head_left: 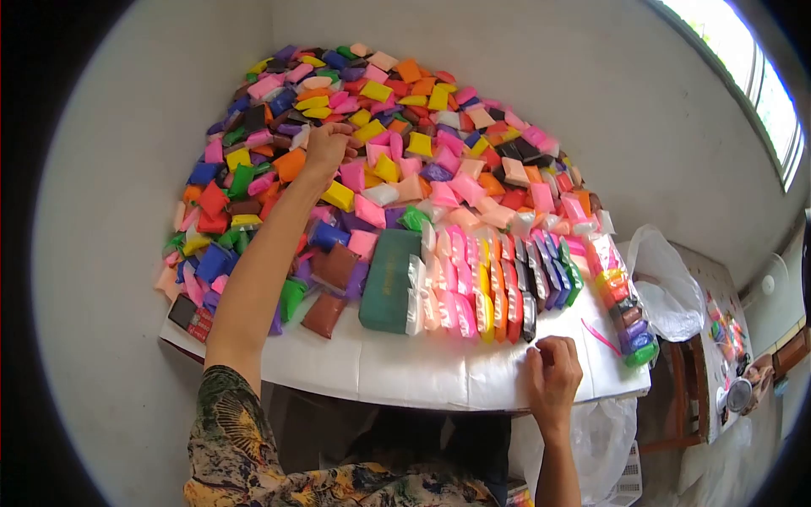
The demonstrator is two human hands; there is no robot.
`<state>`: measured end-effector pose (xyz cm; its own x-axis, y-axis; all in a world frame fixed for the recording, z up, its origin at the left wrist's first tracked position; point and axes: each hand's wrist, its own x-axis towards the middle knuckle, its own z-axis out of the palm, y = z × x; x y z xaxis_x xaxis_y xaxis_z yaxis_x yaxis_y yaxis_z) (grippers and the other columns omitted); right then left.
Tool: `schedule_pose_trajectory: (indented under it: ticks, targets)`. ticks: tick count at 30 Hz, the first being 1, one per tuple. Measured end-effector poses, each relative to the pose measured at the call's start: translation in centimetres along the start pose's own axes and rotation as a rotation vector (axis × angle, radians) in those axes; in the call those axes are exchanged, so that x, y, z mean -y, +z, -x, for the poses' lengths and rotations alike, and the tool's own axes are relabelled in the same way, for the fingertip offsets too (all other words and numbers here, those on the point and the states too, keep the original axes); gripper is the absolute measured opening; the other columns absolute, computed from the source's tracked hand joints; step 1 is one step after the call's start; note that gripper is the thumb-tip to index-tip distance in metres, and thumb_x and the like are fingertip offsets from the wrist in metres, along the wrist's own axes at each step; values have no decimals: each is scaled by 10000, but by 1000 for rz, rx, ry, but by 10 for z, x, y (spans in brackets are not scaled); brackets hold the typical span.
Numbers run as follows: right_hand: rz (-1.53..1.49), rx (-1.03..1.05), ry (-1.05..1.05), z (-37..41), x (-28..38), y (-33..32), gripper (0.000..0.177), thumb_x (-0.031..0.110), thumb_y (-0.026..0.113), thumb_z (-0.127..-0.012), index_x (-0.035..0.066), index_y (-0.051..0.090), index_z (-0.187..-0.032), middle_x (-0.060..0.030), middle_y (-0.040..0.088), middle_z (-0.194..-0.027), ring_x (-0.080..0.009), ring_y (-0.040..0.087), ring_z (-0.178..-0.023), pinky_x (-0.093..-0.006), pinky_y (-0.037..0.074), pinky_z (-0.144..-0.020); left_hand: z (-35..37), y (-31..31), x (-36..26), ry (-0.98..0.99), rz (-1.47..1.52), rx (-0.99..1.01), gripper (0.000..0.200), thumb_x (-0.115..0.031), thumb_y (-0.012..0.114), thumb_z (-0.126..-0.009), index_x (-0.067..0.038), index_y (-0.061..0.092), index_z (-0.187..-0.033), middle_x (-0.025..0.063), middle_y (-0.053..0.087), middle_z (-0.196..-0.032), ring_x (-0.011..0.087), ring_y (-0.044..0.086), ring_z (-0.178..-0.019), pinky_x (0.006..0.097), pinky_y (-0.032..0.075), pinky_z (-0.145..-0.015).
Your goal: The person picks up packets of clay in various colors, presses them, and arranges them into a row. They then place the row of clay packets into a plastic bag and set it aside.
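My left hand (328, 152) reaches over a big heap of small coloured packets, its fingers partly bent and apart, with nothing visible in them. Close by it lie an orange packet (290, 166) and a yellow packet (338, 196). My right hand (556, 372) rests at the table's front edge with its fingers curled in, and no object shows in it. Beyond it stand rows of packets sorted by colour, from pale peach and pink through yellow, orange and red to a black packet (529, 317), a blue packet (553, 266) and a green packet (572, 279). A dark green box (390, 283) borders these rows on the left.
A clear bag of mixed-colour packets (621, 300) lies right of the rows, near a pink strip (601, 335). Brown packets (323, 315) lie left of the box. A dark phone-like object (182, 312) sits at the left corner. A plastic bag (667, 287) hangs at right.
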<state>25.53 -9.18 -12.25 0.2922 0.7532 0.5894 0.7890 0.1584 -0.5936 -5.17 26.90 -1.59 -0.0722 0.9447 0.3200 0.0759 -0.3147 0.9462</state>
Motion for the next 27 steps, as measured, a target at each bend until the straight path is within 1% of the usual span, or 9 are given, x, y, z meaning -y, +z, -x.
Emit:
schedule_pose_trajectory:
  ticks: [4,7,11,14,17,20,23,24,27]
  targets:
    - [-9,-20,15,1,2,2,107,-30,677,-843,-23,603,-920,-148,600,-924,-267,639,-714,-357,523,-659,-28,-30,8,65,157,-262,207,-29,494,-930,9,584,-1113,102,712,-908,127,639,-683,245,520,-601]
    - [25,-9,13,1,4,1,111,-30,679,-840,-20,602,-920,-149,599,-931,-267,642,-716,-360,526,-658,-46,-55,16,119,137,-394,251,10,430,-897,17,587,-1093,108,689,-839,145,621,-622,270,503,-538]
    - [52,-3,-17,1,5,1,115,-39,673,-834,-20,599,-921,-150,598,-933,-267,647,-717,-362,527,-654,-46,-54,26,68,121,-356,225,27,432,-895,4,606,-1036,99,687,-830,139,621,-632,271,507,-551]
    - [58,-5,-21,1,6,1,115,-38,672,-832,-22,599,-920,-158,599,-938,-270,640,-708,-364,527,-648,-48,-43,39,132,70,-333,228,19,449,-880,-1,627,-1021,90,696,-859,164,645,-691,295,522,-585]
    - [62,-6,-20,2,4,2,111,-36,672,-833,-23,600,-917,-162,600,-940,-273,637,-709,-367,527,-647,-52,-40,52,173,-158,-415,225,-34,515,-856,-1,656,-1028,132,715,-915,255,683,-796,374,546,-685]
    - [62,-1,-15,1,4,2,106,-34,670,-833,-24,600,-912,-162,600,-939,-276,637,-713,-369,527,-650,-55,-41,61,381,-643,-276,237,-97,575,-824,1,681,-1013,191,711,-997,350,683,-916,440,535,-816]
    - [81,5,-23,2,4,2,104,-35,668,-830,-23,601,-908,-162,599,-936,-283,636,-726,-371,527,-656,-52,-38,61,359,-820,33,222,-124,592,-816,-5,698,-970,218,693,-1048,389,662,-979,470,509,-886]
    - [88,5,-33,2,5,2,104,-36,667,-828,-23,601,-907,-163,598,-935,-285,635,-732,-372,526,-658,-49,-35,60,380,-845,64,187,-99,575,-823,-19,703,-933,204,695,-1057,386,663,-990,473,512,-878]
    - [91,0,-22,2,4,3,102,-41,665,-823,-22,602,-901,-166,596,-931,-297,633,-750,-374,525,-664,-46,-35,66,479,-837,38,187,-84,568,-829,-21,699,-946,210,697,-1047,381,664,-1001,480,509,-871]
